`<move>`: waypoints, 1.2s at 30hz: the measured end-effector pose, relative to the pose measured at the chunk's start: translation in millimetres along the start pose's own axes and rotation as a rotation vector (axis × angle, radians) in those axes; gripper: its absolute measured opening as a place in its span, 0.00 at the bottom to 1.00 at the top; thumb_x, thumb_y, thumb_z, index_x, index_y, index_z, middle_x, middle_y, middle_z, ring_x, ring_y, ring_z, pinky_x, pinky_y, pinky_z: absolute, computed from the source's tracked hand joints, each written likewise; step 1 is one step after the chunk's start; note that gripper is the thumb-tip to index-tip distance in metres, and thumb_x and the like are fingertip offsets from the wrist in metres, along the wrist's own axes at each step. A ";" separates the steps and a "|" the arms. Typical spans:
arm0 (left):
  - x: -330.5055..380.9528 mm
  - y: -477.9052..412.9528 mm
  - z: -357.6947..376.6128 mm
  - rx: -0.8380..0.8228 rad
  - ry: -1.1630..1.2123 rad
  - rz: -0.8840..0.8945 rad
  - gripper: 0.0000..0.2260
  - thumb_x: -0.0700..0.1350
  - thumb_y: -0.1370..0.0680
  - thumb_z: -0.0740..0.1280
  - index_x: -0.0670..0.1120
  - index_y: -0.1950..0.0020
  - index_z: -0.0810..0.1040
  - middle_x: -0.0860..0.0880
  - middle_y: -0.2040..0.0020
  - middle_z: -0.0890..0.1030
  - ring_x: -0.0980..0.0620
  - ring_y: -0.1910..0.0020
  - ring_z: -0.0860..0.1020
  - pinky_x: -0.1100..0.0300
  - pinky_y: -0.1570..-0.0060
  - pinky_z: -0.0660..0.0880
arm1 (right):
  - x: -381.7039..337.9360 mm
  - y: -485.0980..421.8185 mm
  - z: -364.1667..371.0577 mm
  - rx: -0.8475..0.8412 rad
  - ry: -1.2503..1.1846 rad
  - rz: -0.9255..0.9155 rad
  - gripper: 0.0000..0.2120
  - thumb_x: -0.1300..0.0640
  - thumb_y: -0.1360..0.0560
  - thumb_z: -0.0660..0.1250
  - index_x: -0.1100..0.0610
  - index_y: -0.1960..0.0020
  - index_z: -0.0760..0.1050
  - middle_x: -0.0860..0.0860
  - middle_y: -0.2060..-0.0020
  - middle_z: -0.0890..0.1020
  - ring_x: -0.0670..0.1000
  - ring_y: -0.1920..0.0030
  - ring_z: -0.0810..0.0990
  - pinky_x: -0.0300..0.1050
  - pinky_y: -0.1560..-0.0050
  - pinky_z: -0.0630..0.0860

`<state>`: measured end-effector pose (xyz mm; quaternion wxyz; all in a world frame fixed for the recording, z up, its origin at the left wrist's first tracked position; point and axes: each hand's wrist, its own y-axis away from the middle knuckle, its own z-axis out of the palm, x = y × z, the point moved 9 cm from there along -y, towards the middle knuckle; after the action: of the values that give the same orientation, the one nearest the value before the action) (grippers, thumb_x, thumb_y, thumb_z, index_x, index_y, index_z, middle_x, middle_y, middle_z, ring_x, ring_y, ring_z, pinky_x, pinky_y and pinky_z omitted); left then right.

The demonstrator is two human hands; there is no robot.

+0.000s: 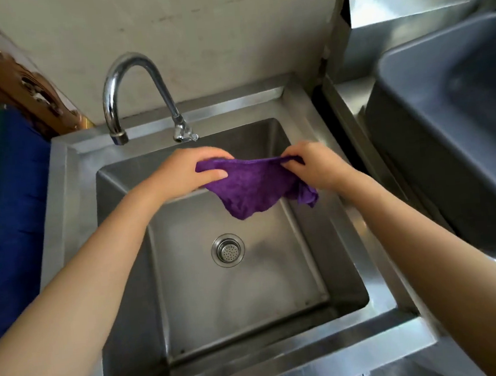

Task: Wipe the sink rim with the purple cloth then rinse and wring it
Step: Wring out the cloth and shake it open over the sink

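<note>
Both hands are clamped on the purple cloth [249,184]: your left hand [185,172] pinches one upper edge and your right hand [313,164] pinches the opposite edge. The hands are apart, so the cloth is stretched between them and hangs in a loose fold, above the sink basin [233,279] and clear of its floor. Holding it open this way exposes a broad face of fabric, which suits either wiping or rinsing.

The cloth sits just in front of the faucet [130,87], whose spout points down toward the rear left corner of the sink rim [69,185]. No water is visible from the spout, and the basin floor around the drain strainer [227,250] shows no running water. Judged from this, rinsing has not begun; whether the rim has been wiped cannot be told.

Keeping the cloth over the basin means any drips fall toward the drain and not onto the steel surface [350,98] to the right. A grey tub [460,127] stands on that side, well apart from the hands. Blue fabric [8,208] lies left of the sink.
</note>
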<state>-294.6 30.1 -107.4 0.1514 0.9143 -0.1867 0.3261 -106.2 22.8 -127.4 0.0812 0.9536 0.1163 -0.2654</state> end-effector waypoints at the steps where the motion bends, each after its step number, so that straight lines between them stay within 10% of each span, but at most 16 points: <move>1: 2.5 1.7 0.4 -0.050 -0.037 -0.019 0.11 0.48 0.28 0.71 0.51 0.46 0.80 0.57 0.55 0.80 0.64 0.62 0.74 0.80 0.60 0.67 | -3.1 4.4 -11.1 0.033 -0.018 -0.001 0.11 0.56 0.23 0.61 0.58 0.48 0.79 0.57 0.53 0.81 0.56 0.50 0.78 0.39 0.54 0.65; 6: 20.0 8.5 -8.1 -0.160 -0.199 -0.030 0.11 0.52 0.33 0.74 0.51 0.65 0.73 0.51 0.67 0.72 0.55 0.68 0.68 0.64 0.66 0.63 | -15.7 21.5 -45.4 0.046 -0.014 0.005 0.12 0.53 0.24 0.62 0.62 0.52 0.79 0.58 0.57 0.80 0.55 0.54 0.76 0.45 0.55 0.68; 11: 49.1 11.7 -39.8 -0.009 -0.138 0.040 0.09 0.49 0.30 0.73 0.46 0.60 0.76 0.45 0.58 0.76 0.49 0.59 0.73 0.60 0.58 0.66 | -10.9 36.5 -57.5 -0.021 0.104 0.048 0.14 0.55 0.22 0.59 0.64 0.49 0.77 0.62 0.52 0.77 0.60 0.48 0.75 0.47 0.49 0.69; 15: 52.0 13.7 -57.5 0.091 -0.043 0.040 0.08 0.46 0.30 0.73 0.45 0.62 0.76 0.44 0.56 0.79 0.50 0.57 0.74 0.57 0.56 0.68 | -9.9 46.9 -87.3 0.250 0.082 0.094 0.13 0.54 0.22 0.59 0.59 0.47 0.80 0.59 0.44 0.77 0.60 0.42 0.74 0.51 0.40 0.70; 19: 36.2 18.4 -77.3 0.178 0.066 0.023 0.09 0.44 0.31 0.74 0.45 0.63 0.74 0.43 0.48 0.81 0.53 0.51 0.75 0.58 0.49 0.70 | -4.3 62.7 -115.8 0.401 -0.151 0.184 0.12 0.60 0.22 0.57 0.60 0.54 0.79 0.55 0.61 0.80 0.56 0.59 0.81 0.53 0.51 0.78; 23: 37.9 25.8 -86.8 0.180 0.342 0.057 0.06 0.44 0.29 0.71 0.47 0.61 0.74 0.55 0.67 0.77 0.57 0.64 0.74 0.63 0.61 0.70 | -1.7 62.1 -111.8 0.340 -0.338 0.229 0.13 0.57 0.21 0.56 0.60 0.54 0.78 0.58 0.60 0.82 0.58 0.58 0.82 0.55 0.48 0.79; 27: 71.2 23.7 -82.5 0.110 0.508 0.159 0.07 0.44 0.27 0.67 0.56 0.56 0.79 0.61 0.62 0.81 0.63 0.59 0.77 0.69 0.53 0.72 | -18.6 52.6 -83.4 0.072 -0.132 0.217 0.10 0.57 0.22 0.60 0.57 0.48 0.79 0.54 0.50 0.82 0.53 0.46 0.79 0.42 0.47 0.71; 31: 114.6 15.8 -61.9 -0.064 0.472 0.218 0.07 0.40 0.24 0.65 0.52 0.53 0.79 0.58 0.59 0.81 0.61 0.57 0.77 0.68 0.50 0.72 | -65.7 44.3 -62.8 -0.166 -0.597 0.056 0.25 0.58 0.24 0.65 0.52 0.28 0.63 0.49 0.32 0.71 0.46 0.32 0.70 0.41 0.32 0.66; 36: 134.3 13.1 -69.8 -0.079 0.459 0.260 0.08 0.42 0.26 0.67 0.55 0.57 0.81 0.60 0.61 0.82 0.63 0.58 0.78 0.67 0.50 0.73 | -105.7 35.3 -66.9 -0.266 -0.720 -0.033 0.17 0.64 0.26 0.65 0.57 0.38 0.73 0.51 0.46 0.81 0.46 0.47 0.81 0.33 0.45 0.76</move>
<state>-241.7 13.7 34.1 0.1823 0.7780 -0.2761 0.5341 -152.2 -15.5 -12.0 0.2354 0.7785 0.1292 -0.5672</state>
